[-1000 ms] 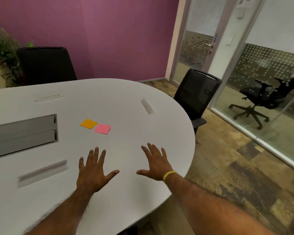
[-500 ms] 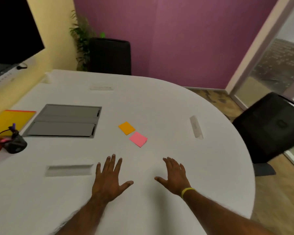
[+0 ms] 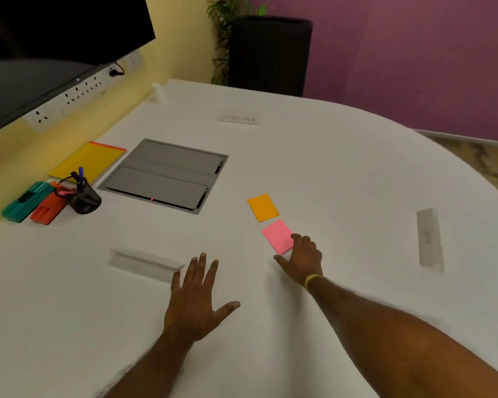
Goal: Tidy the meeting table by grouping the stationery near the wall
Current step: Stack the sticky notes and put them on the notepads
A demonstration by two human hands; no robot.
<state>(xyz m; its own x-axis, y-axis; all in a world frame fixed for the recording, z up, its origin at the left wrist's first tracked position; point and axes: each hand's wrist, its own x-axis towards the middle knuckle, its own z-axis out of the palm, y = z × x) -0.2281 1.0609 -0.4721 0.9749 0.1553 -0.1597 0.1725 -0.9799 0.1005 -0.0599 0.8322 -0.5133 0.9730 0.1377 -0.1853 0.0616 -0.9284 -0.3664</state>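
Observation:
A pink sticky-note pad (image 3: 276, 235) lies mid-table, with an orange pad (image 3: 262, 207) just beyond it. My right hand (image 3: 302, 259) is at the pink pad's near right corner, fingers curled onto it and thumb at its near edge. My left hand (image 3: 197, 300) rests flat on the white table (image 3: 328, 168), fingers spread, holding nothing. By the yellow wall at the left sit a yellow notepad (image 3: 88, 162), a black pen holder (image 3: 84, 196), a red item (image 3: 48, 209) and a teal item (image 3: 26, 201).
A grey cable hatch (image 3: 167, 175) is set into the table between the pads and the wall group. Clear name plates lie at the right (image 3: 429, 237), near my left hand (image 3: 144, 264) and far side (image 3: 238, 118). A black chair (image 3: 270, 53) stands behind.
My view turned left, bringing the wall, screen and stationery group into sight. My right hand moved forward from the bare table onto the pink pad. My left hand stayed flat.

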